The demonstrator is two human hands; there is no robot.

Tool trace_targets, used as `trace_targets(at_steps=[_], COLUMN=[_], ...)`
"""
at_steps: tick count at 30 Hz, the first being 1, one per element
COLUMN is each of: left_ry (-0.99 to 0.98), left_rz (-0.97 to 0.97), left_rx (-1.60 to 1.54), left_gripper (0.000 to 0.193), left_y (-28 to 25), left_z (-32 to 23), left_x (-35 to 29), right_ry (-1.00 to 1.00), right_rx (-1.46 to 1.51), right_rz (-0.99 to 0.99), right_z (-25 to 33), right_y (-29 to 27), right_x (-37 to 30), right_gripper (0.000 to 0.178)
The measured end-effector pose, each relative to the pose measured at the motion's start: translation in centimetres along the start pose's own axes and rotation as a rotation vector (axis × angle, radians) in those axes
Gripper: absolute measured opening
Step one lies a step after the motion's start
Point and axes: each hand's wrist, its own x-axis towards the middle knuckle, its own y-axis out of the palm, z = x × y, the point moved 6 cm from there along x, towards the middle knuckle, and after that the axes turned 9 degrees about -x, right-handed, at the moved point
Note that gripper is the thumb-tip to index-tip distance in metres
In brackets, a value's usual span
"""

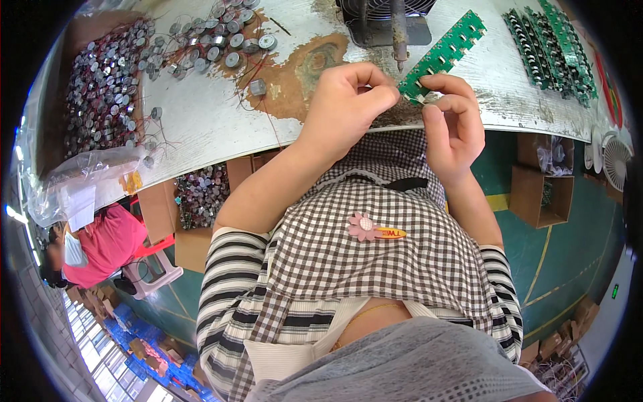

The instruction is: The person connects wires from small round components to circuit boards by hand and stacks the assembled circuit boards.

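Observation:
A long green circuit board point(450, 45) with small pale components slants over the bench's near edge. My right hand point(457, 124) is closed at its lower right end, forefinger and thumb on the board's edge. Across from it, my left hand point(349, 100) pinches at the board's lower left corner. Whatever lies between those fingertips is too small or hidden to name. Just above the fingers, a soldering iron point(399, 40) points straight down with its tip close to the board. Several round silver motors point(234, 41) with thin red wires lie to the left.
A cardboard box point(50, 114) full of motors stands at the far left. Stacked green boards point(550, 53) lie at the right. Behind the iron is a black fan point(385, 8). Boxes point(541, 194) sit under the bench; a person in pink point(110, 244) is at the left.

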Motion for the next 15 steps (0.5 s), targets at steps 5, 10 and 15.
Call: trace_targets(at_steps=[5,10,15], left_ry=[0.25,0.201,0.194], left_rz=[0.021,0.011,-0.041], left_rx=[0.07,0.125,0.189], left_gripper=[0.01,0.009,0.009], left_y=[0.08,-0.13,-0.19], left_z=[-1.06,-0.56,-0.6], left_x=[-0.09,-0.46,-0.06], right_ry=[0.083,0.016,-0.023], right_rx=[0.096,-0.028,-0.116], right_rz=[-0.02,0.001,-0.03], right_z=[-0.27,0.03,-0.14], right_y=[0.09,0.29,0.64], right_x=[-0.06,0.2,0.7], right_gripper=[0.009,0.009,0.01])
